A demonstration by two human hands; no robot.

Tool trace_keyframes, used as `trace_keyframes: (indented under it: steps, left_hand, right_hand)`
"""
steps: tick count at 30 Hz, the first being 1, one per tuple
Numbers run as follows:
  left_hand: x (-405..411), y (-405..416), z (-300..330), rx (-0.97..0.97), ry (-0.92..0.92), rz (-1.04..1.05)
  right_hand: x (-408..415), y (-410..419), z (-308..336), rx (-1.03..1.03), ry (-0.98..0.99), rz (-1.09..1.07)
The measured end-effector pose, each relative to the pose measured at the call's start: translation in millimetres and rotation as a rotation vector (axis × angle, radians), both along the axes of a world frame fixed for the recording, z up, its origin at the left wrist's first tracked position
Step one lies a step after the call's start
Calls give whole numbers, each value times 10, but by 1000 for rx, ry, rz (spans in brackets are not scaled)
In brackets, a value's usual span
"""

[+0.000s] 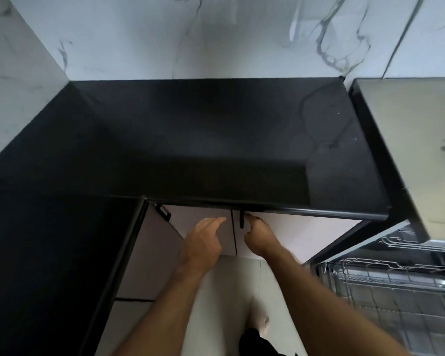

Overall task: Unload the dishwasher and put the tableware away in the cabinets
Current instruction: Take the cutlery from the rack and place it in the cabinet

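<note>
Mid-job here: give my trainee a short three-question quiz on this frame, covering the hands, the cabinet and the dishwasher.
1. True or false: the left hand grips the black cabinet handle.
2. Which hand is at that handle? A) right hand B) neither
3. Fill in: the dishwasher rack, pulled out on the right, looks ____.

Key: 1 false, it lies open on the cabinet door; 2 A; 3 empty.

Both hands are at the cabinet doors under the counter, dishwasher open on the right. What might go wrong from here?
1. The right hand is at the black handle; a door swung wide may hit the pulled-out rack.
2. The left hand lies near the door seam and could be pinched.
</note>
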State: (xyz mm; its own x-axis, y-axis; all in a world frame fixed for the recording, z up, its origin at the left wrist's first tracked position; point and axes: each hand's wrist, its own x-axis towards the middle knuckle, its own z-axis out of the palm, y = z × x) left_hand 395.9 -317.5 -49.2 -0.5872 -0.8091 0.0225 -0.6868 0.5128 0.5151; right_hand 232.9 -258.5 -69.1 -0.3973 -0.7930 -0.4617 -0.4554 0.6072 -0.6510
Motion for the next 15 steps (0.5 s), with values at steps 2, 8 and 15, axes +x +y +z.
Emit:
trace_keyframes:
  steps: [2, 8, 15]
  left_hand:
    - [-40, -68, -57, 3, -3, -11]
    - [-7, -91, -275, -7, 16, 2]
    - [88, 173, -166, -74, 53, -21]
  right_hand:
    - [-36, -101, -104, 6, -32, -13]
    - [-152, -119, -348, -8, -93, -38]
    - [-4, 375, -348, 10, -62, 19]
